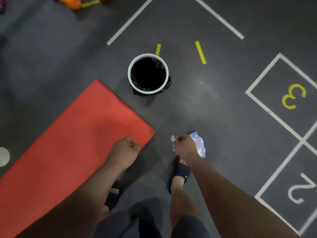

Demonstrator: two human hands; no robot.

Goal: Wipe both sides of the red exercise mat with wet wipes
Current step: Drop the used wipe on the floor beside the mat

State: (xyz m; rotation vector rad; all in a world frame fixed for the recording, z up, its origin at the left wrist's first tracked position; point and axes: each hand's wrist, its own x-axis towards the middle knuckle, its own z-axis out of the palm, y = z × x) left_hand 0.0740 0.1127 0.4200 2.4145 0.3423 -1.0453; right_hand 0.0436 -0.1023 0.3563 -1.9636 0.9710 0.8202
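Observation:
The red exercise mat (72,138) lies flat on the dark floor at the left, running from the lower left up toward the bin. My left hand (127,149) hovers over the mat's near right corner, closed in a fist with nothing in it. To the right of the mat, my right hand (186,146) is closed on a small white wet wipe (172,139) that sticks out at the thumb. A bluish wipes packet (199,145) shows just behind that hand; whether the hand holds it or it lies on the floor I cannot tell.
A white bin with a black liner (147,74) stands just beyond the mat's far corner. White hopscotch squares with numbers (294,97) mark the floor at the right. Orange gym gear (72,2) sits at the top left. My sandalled feet (179,174) stand below.

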